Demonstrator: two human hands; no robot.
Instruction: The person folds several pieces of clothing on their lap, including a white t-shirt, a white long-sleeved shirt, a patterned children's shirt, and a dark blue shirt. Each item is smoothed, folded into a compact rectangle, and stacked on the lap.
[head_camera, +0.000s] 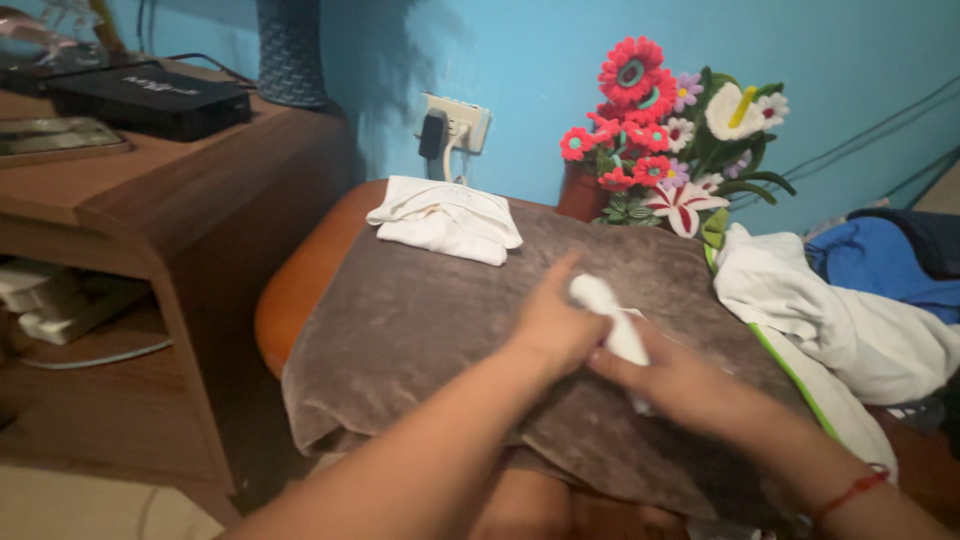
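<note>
My left hand (548, 325) and my right hand (672, 378) meet over a grey-brown towel (420, 320) spread on a round orange table (300, 285). Between them is a small white cloth (610, 320), rolled or bunched into a narrow shape; both hands grip it, the left at its upper end, the right lower down. A folded white cloth (445, 220) lies at the towel's far edge, apart from my hands. A red cord circles my right wrist (850, 492).
A bunch of red, white and purple artificial flowers (665, 140) stands at the table's back. White and blue clothes (850, 300) are piled to the right. A wooden cabinet (150, 200) with a black box (150, 98) stands left; a wall socket (455, 125) is behind.
</note>
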